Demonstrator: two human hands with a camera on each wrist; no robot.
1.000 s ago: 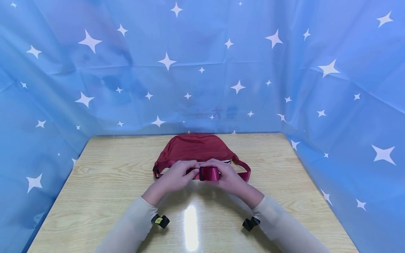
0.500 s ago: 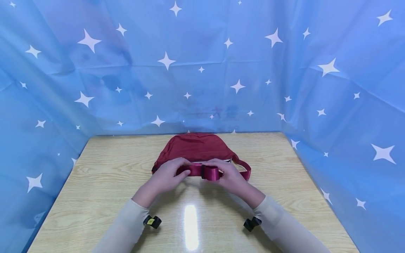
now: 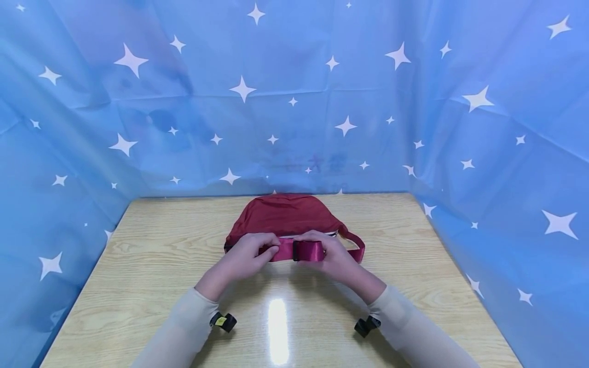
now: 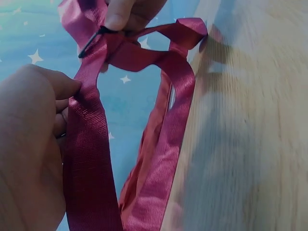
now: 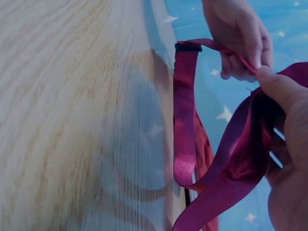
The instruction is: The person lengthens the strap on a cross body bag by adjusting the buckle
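A dark red waist bag [image 3: 287, 214] lies near the back of the table, its strap [image 3: 282, 250] raised in front of it. My left hand [image 3: 246, 258] pinches the strap between thumb and fingers, left of a black slider buckle [image 3: 295, 251]. On the other side, my right hand [image 3: 332, 260] holds the strap right at the slider, where the webbing forms a loop. In the left wrist view the flat webbing [image 4: 91, 144] runs from the slider down past my left fingers. A second black slider [image 5: 188, 46] shows on the strap in the right wrist view.
The wooden table [image 3: 161, 271] carries a bright light reflection in front of my hands. A blue curtain [image 3: 294, 128] with white stars stands behind the table and along both sides. At the bag's right end, a strap loop [image 3: 356, 248] lies on the tabletop.
My left hand has moved left, away from the slider, and a longer flat stretch of strap now shows between the hands. My right hand has stayed nearly in place.
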